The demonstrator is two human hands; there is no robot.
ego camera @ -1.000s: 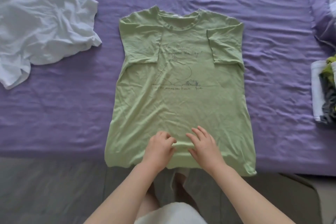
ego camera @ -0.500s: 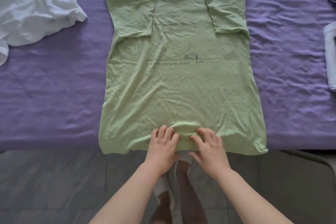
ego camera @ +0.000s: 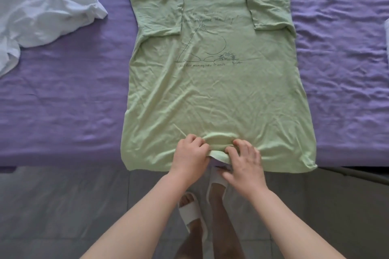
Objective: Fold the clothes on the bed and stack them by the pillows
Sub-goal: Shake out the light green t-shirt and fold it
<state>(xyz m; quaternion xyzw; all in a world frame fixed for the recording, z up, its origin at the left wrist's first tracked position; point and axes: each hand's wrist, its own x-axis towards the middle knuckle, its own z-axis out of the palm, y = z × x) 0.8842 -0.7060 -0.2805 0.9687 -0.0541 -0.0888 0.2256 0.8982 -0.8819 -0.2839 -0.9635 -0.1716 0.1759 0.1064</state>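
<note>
Bed (ego camera: 63,101): purple sheet, creased all over; it carries the clothes. Its near edge runs across the frame at about 6 o'clock of the shirt.
Green T-shirt (ego camera: 214,94): lies flat, front up, in the middle of the bed, collar at 12 o'clock, hem at 6 o'clock hanging slightly past the bed's edge. Both short sleeves are folded inward onto the chest. A dark line drawing with handwritten text sits on the chest. Fabric wrinkled; a small ridge of cloth is bunched up at the middle of the hem.
Left hand (ego camera: 190,154): fingers curled, pinching the hem at its middle, just left of the ridge.
Right hand (ego camera: 245,159): fingers bent, tips gripping the same hem just right of the ridge; the hem's edge is turned up between the two hands.
White garment (ego camera: 42,4): crumpled, unfolded, at 10 o'clock of the shirt, apart from it.
Floor (ego camera: 63,206): grey tiles below the bed's edge.
Feet: in white slippers (ego camera: 193,214), seen between the forearms.
</note>
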